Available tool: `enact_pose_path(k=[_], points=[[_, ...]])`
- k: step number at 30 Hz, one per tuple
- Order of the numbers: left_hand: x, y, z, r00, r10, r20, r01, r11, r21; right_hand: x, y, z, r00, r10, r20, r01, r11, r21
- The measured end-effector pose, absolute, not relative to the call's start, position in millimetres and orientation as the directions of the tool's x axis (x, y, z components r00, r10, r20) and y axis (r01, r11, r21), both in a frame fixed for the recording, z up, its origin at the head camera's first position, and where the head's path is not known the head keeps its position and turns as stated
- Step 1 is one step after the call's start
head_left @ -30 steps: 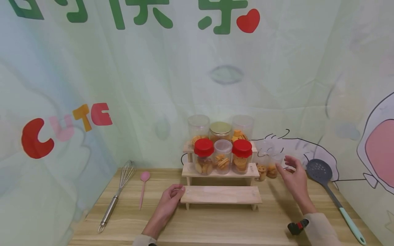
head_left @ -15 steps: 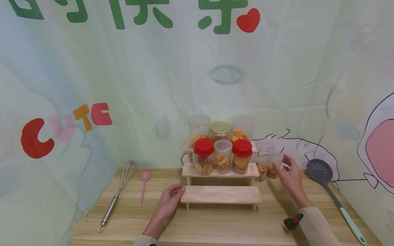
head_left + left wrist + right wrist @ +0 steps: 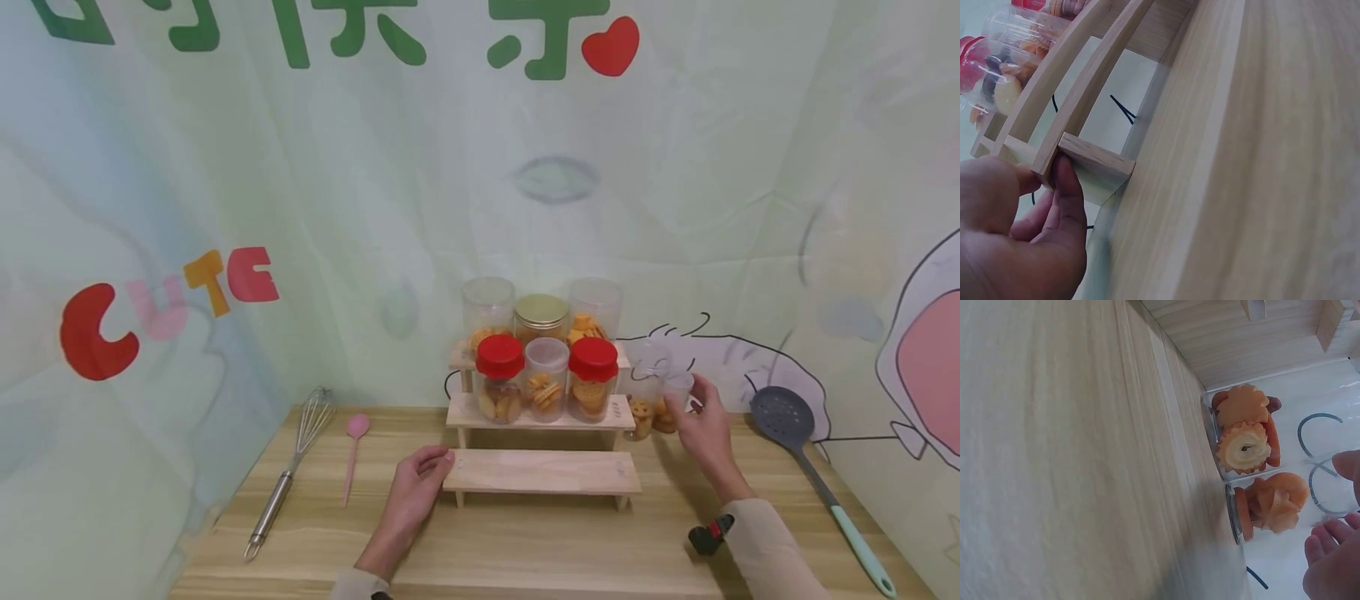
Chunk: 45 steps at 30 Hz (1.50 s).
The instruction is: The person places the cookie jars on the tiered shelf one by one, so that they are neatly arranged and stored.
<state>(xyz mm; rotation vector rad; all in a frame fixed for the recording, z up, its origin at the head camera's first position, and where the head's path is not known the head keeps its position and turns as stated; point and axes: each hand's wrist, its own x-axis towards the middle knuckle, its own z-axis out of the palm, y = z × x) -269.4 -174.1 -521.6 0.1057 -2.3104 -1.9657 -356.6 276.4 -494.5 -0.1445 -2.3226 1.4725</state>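
Observation:
My left hand (image 3: 412, 490) pinches the left end of the lowest step of a three-tier wooden display rack (image 3: 543, 472); in the left wrist view the thumb and fingers sit on both sides of that board (image 3: 1079, 103). To the right of the rack, my right hand (image 3: 703, 432) grips the upper part of a clear jar of cookies (image 3: 664, 417) standing on the table. Beside it stands another clear cookie jar (image 3: 640, 417); the cookies (image 3: 1244, 428) inside show in the right wrist view. Fingers partly hide the gripped jar's top.
Two red-lidded jars (image 3: 500, 379) flank a clear-lidded jar (image 3: 545, 383) on the middle step. The top step bears a gold-lidded jar (image 3: 541, 312) between clear ones. A whisk (image 3: 288, 475) and pink spoon (image 3: 354, 454) lie left, a grey slotted skimmer (image 3: 813, 479) right.
My right hand has moved left to the jar, and its fingers have closed round the upper part. The left hand has stayed on the rack's lowest step.

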Motion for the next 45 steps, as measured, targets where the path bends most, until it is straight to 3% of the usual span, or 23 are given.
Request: enact_pose_path(k=[9,21,45], points=[[-272,-175,-525,-0.99,-0.127,0.069,0.049,0.154,0.987,-355,280,-498,-0.9,0.311,0.306,-0.154,0.431,-0.889],[-272,-173,-523,-0.992,-0.122,0.042,0.024,0.147,0.989,-314,279,-487,-0.888,0.301,0.347,-0.171,0.483,-0.859],[-273,-176,-523,-0.992,-0.125,0.01,-0.007,0.141,0.99,-273,233,-451,-0.824,0.128,0.551,-0.425,0.503,-0.752]])
